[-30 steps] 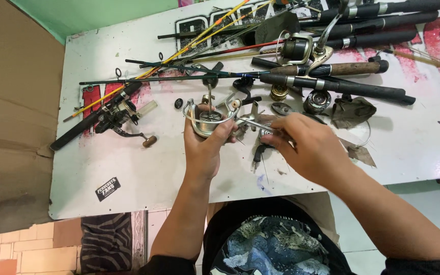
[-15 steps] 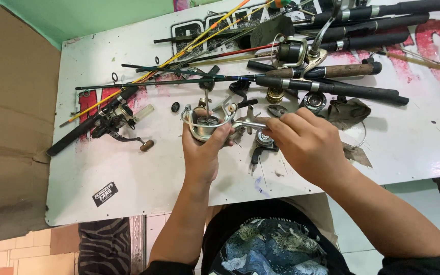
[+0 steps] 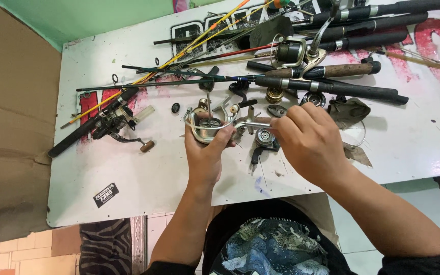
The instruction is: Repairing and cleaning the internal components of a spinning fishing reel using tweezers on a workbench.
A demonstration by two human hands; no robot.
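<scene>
My left hand (image 3: 205, 155) grips a silver spinning reel (image 3: 205, 124) from below, thumb and fingers wrapped around its spool. My right hand (image 3: 309, 138) pinches the reel's metal foot and stem (image 3: 253, 122) at its right side, with the fingers closed on it. Both hands hover just above the white table (image 3: 143, 175). A small round reel part (image 3: 266, 137) lies under my right fingers. Small loose reel parts (image 3: 276, 109) lie just behind the reel.
Several fishing rods (image 3: 332, 86) lie across the back of the table, one with a mounted reel (image 3: 291, 51). A black rod with a reel and knob handle (image 3: 113, 122) lies at the left. A crumpled rag (image 3: 350, 109) sits right of my hand. Brown cardboard (image 3: 11, 127) borders the left.
Both hands and the reel keep their hold and stay almost in the same place on the table. My right fingers shifted slightly on the reel's stem.
</scene>
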